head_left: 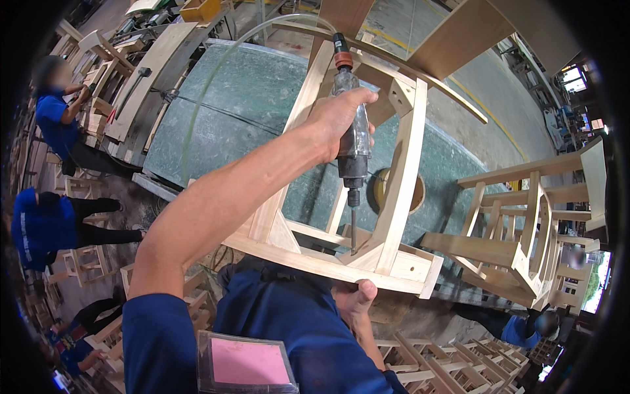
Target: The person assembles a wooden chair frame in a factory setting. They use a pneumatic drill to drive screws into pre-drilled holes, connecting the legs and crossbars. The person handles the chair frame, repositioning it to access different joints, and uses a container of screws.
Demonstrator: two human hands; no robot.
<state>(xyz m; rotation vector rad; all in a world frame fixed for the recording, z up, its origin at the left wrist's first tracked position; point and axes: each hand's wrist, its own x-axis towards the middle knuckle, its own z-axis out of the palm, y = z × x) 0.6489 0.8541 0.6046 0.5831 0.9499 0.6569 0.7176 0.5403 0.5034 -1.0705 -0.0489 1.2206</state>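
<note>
Left hand (338,121) fingers clamped round driver (352,141), right hand (357,295) gripping frame (394,223) edge; tilted bit could slip off the corner block

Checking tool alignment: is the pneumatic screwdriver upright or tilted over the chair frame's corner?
Roughly upright. The left hand grips the pneumatic screwdriver hose-end up, bit pointing down into the chair frame corner block.

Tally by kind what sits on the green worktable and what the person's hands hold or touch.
Wooden chair frames on the green worktable: 2, the near frame and the far frame
Air screwdrivers: 1, the screwdriver gripped in the left hand
Hands on the near frame: 1, the right hand at its lower rail
Total: 4
</note>
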